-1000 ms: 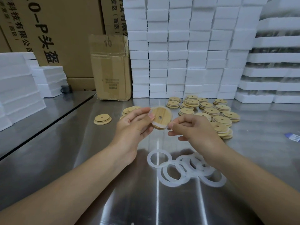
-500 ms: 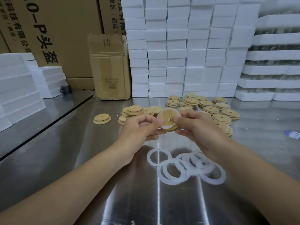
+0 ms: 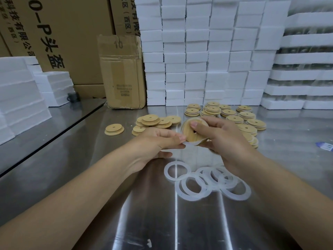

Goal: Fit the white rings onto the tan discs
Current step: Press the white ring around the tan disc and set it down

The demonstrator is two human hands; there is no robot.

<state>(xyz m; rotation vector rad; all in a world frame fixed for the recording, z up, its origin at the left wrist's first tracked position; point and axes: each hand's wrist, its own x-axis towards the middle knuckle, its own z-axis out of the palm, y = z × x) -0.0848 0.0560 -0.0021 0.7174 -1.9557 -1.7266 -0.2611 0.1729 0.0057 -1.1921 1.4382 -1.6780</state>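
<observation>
Two hands are brought together above the middle of the table [image 3: 72, 159]. A tan disc [image 3: 187, 134] is gripped by the right hand [image 3: 223, 141], with the thumb laid on its face, and a white ring [image 3: 191, 143] at its lower rim is pinched by the left hand [image 3: 156, 141]. Loose white rings [image 3: 207, 181] are heaped nearer the near edge, and spare tan discs [image 3: 234, 117] are piled toward the far edge.

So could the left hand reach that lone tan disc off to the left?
Probably, but not freely: nothing stands between the left hand and the lone disc, yet that hand is pinching the white ring on the held disc and would need to let go first.
</observation>
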